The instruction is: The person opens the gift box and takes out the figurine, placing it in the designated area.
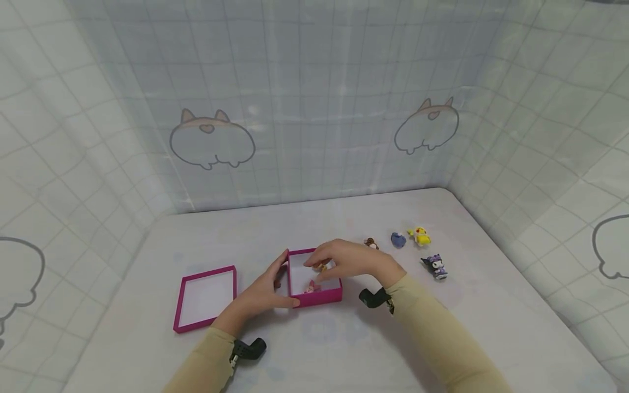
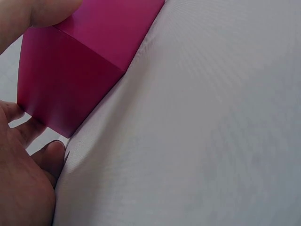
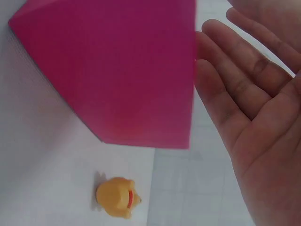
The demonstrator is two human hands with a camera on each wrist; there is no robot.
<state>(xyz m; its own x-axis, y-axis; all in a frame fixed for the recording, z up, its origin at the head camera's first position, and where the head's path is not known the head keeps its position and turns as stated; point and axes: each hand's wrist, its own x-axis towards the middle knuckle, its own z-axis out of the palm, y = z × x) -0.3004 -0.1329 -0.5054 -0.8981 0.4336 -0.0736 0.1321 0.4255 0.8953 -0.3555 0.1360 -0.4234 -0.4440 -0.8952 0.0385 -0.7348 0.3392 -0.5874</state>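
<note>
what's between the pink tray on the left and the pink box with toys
The left hand, gripping the box, and some bare tabletop, in the head view.

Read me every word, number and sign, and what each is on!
There are none I can read.
The pink box and pink-rimmed tray show no writing.
The backdrop has just lines and cartoon drawings.
Any marks on the little toys are too small to read.
</note>
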